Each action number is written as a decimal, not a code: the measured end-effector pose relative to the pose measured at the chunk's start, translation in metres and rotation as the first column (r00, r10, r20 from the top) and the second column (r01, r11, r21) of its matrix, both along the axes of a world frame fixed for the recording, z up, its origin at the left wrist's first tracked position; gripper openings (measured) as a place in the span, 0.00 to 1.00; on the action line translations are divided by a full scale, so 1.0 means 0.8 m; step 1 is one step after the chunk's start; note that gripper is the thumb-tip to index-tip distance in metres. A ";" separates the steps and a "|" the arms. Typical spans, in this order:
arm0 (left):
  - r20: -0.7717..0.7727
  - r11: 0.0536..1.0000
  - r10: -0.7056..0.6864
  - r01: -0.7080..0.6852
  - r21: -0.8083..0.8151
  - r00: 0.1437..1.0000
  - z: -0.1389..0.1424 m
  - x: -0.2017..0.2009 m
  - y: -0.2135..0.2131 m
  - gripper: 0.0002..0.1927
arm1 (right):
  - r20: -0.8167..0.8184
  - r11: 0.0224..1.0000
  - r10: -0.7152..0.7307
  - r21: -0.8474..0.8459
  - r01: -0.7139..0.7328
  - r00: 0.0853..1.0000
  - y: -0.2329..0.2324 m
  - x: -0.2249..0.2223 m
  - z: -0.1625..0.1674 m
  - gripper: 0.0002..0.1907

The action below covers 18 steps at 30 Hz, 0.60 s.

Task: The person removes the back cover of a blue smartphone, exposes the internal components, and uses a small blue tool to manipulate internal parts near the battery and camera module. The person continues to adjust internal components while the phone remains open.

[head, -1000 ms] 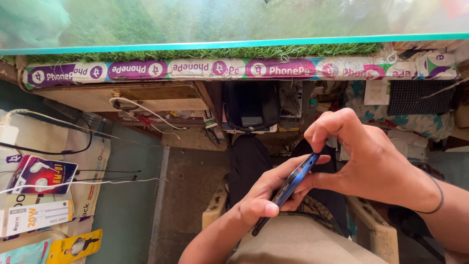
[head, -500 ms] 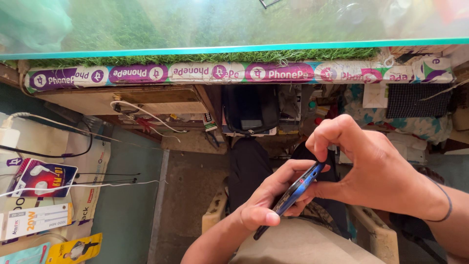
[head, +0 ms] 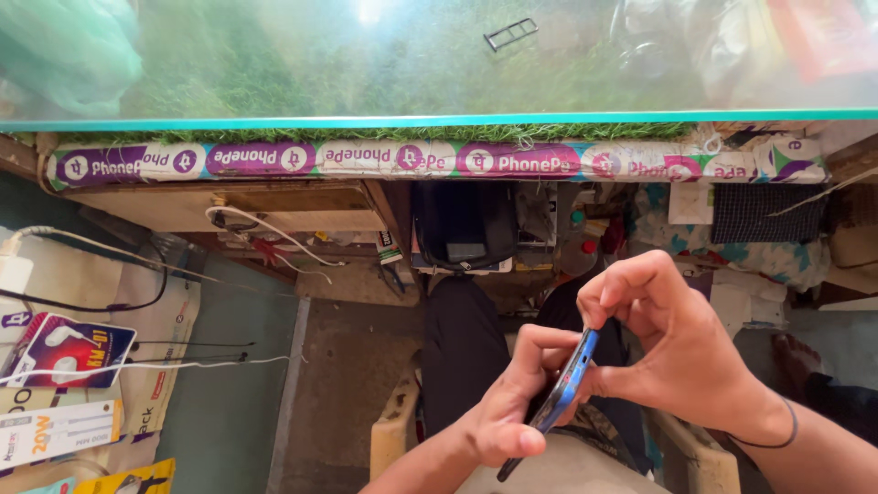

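One slim blue smartphone (head: 565, 389) with a dark rim is seen edge-on between the person's two hands, above the lap. Its long axis runs on a slant: the upper end points up and to the right, toward the fingertips of the right hand, and the lower end points down and to the left, past the left thumb.

The left hand (head: 512, 402) has its grip closed around the lower half of the phone, thumb pressed along the near edge and fingers curled behind it. The right hand (head: 672, 343) pinches the upper end, its grip closed on the top edge with bent fingers and thumb; whether anything small is held between those fingertips cannot be told. One thin dark band (head: 777, 434) circles the right wrist.

Beyond the hands stands a glass-topped table (head: 439, 120) with a teal edge and green artificial turf under the glass. One small metal rectangular tray (head: 510, 34) lies on the glass. At the left hang packets of accessories, among them one red and blue earphone packet (head: 66, 348) and one yellow packet (head: 128, 478), with white cables (head: 265, 233) running nearby.
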<state>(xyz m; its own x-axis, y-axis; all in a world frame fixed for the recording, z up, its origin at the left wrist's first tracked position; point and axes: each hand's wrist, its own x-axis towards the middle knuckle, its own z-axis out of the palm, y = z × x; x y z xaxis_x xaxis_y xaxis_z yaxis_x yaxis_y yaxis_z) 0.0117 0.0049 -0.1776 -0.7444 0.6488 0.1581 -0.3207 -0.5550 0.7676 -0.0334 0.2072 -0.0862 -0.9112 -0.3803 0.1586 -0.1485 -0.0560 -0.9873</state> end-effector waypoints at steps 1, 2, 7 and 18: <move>-0.009 1.000 0.000 0.000 -0.004 1.000 -0.002 0.000 -0.002 0.58 | 0.020 0.999 0.016 -0.035 -0.015 1.000 -0.002 0.001 -0.002 0.37; -0.050 1.000 0.010 -0.011 -0.013 0.999 -0.005 -0.001 -0.004 0.57 | 0.039 0.997 0.034 -0.070 -0.031 0.999 -0.004 0.001 -0.004 0.37; -0.156 0.999 0.016 -0.023 -0.044 0.988 -0.007 -0.007 -0.009 0.56 | 0.088 0.989 0.095 -0.124 -0.083 0.992 -0.005 0.002 -0.008 0.31; -0.346 0.985 0.026 -0.083 -0.148 0.938 0.044 -0.017 -0.035 0.48 | -0.163 0.993 -0.035 -0.115 0.017 0.986 0.007 0.012 -0.002 0.28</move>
<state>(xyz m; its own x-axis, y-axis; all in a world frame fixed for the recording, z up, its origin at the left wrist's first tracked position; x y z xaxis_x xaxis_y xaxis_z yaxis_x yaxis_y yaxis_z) -0.0019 -0.0228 -0.1424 -0.6982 0.6462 0.3080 0.0041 -0.4266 0.9044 -0.0237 0.2128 -0.0879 -0.8785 -0.3278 0.3477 -0.3112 -0.1598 -0.9368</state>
